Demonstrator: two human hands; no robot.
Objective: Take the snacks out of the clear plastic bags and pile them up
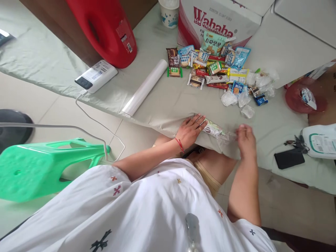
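At the table's near edge lies a white-and-green printed packet [213, 128], with crinkled clear plastic film [228, 137] trailing from its right end. My left hand [191, 130], a red string on its wrist, lies over the packet's left end and holds it against the cloth. Its thumb is hidden. At the other end, my right hand [246, 140] has its fingers curled in a pinch at the loose edge of the film. Beyond both hands sits a pile of small wrapped snacks [215, 68], with several clear-wrapped bundles [229, 98] at its right.
A white roll [145, 87] lies left of the snacks, near a white power bank [96, 76] with a cable and a red jug [105, 31]. Behind stands a Wahaha carton [217, 17]. Rightward are a red bowl [294, 94], black phone [289, 159] and white bottle [321, 140].
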